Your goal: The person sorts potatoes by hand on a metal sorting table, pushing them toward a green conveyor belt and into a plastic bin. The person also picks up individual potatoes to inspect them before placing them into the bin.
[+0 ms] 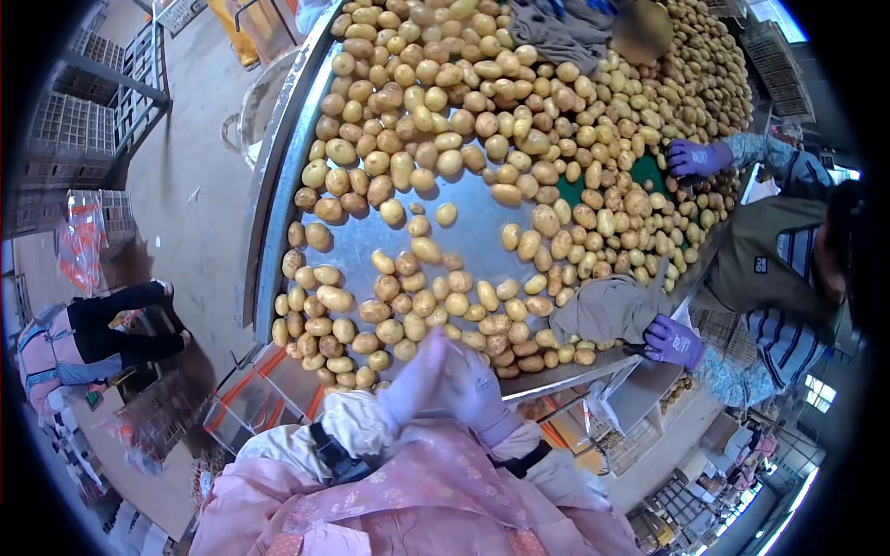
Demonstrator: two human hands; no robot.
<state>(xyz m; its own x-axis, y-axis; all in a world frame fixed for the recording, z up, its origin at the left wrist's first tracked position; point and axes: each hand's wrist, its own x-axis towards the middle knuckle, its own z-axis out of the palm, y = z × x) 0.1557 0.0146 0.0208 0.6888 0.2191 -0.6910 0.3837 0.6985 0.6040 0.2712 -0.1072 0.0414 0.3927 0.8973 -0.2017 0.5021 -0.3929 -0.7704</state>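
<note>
My left hand point(415, 382), in a light purple glove, is raised at the near edge of the metal sorting table point(362, 243). Its fingers look stretched out, somewhat smeared by motion. Close beside it is my right hand point(477, 391), in a matching glove, its fingers extended and leaning toward the left hand's fingertips. No object shows between the two hands. Just beyond the fingertips lie potatoes point(423, 303), loosely spread over the near part of the table.
A dense heap of potatoes point(640, 208) covers the table's right side. There, a co-worker's purple-gloved hands point(697, 158) reach in, one near a grey cloth point(607, 310). Another cloth point(561, 32) lies at the far end. At left, a person bends near stacked crates point(79, 130).
</note>
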